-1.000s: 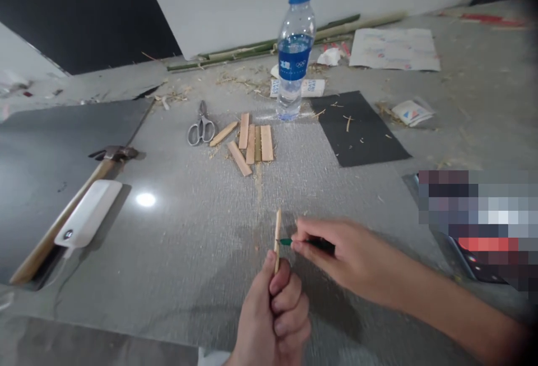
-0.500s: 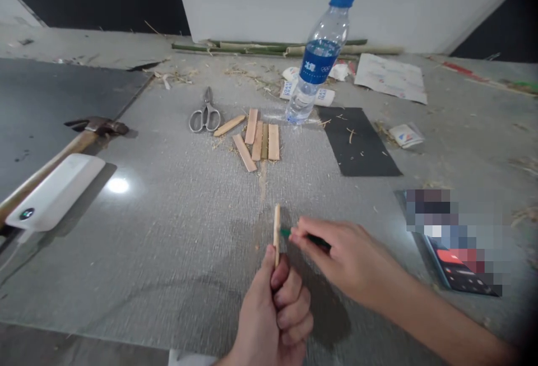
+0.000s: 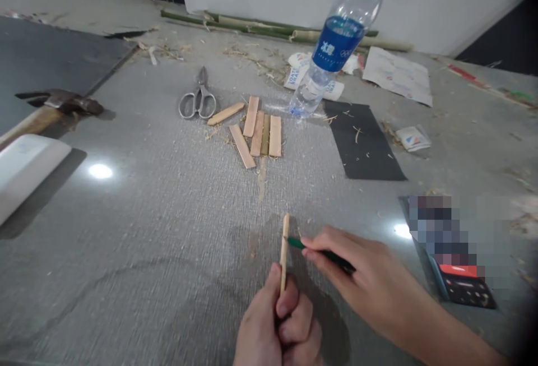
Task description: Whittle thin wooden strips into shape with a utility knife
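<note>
Low in the middle, my left hand (image 3: 279, 321) is closed round the lower end of a narrow pale bamboo strip (image 3: 284, 254), thumb along its side. The strip stands up out of the fist with its upper end free. From the right, my right hand (image 3: 361, 270) pinches a thin green pencil (image 3: 296, 242), whose dark tip meets the strip a little below its top. Beyond both hands lies a group of flat bamboo pieces (image 3: 258, 133), one with a pointed end (image 3: 226, 114).
Scissors (image 3: 197, 100) lie left of the pieces, and a water bottle (image 3: 338, 43) stands behind them. A hammer (image 3: 56, 102) and white power bank (image 3: 31, 167) are at left. To the right are black sandpaper (image 3: 363, 142) and a phone (image 3: 466, 285). Bamboo poles (image 3: 252, 27) line the wall.
The view has shifted, so the hammer and power bank sit farther left and the bottle's cap is cut off. The pencil tip has come onto the strip's face; both grips stay the same.
</note>
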`<state>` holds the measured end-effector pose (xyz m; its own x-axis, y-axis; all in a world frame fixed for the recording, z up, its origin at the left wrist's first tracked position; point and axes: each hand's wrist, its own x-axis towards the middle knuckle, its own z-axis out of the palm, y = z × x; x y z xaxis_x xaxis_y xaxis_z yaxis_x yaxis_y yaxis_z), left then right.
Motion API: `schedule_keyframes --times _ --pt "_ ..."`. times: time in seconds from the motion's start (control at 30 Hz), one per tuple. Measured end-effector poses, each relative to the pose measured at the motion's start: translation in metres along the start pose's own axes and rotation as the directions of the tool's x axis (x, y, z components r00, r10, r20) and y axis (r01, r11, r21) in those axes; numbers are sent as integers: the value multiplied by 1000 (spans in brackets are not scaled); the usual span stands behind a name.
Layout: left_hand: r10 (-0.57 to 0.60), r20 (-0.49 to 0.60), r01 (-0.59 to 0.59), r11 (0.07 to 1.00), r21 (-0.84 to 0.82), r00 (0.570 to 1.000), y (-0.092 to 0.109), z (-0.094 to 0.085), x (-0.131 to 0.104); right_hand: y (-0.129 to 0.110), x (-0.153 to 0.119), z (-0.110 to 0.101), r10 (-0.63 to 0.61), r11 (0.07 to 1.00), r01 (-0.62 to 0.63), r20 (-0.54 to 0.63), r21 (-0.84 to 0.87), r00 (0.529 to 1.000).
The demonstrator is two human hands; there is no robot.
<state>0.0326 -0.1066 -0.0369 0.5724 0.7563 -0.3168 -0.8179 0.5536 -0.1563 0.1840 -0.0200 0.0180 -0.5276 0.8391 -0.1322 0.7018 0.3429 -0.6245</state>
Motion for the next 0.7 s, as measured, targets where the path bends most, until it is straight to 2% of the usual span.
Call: schedule_keyframes --times 0.13,0.27,0.47,0.57,0.7 --pt "18 12 -18 1000 -7 1000 -4 -3 -1 3 -8 5 -106 993 107 32 -39 994" --pt "19 40 -18 1000 -13 999 -5 2 -2 6 -9 4 -201 978 202 25 -53 979" --pt "-20 -65 22 999 30 998 -3 7 -4 10 -8 4 -225 974 226 14 -28 974" --pt "-22 -60 26 998 55 998 -4 4 -7 12 -4 5 -202 977 201 -13 -73 979" --pt "-35 -48 37 998 42 998 -4 -2 -9 13 1 3 -172 984 172 -9 -50 985"
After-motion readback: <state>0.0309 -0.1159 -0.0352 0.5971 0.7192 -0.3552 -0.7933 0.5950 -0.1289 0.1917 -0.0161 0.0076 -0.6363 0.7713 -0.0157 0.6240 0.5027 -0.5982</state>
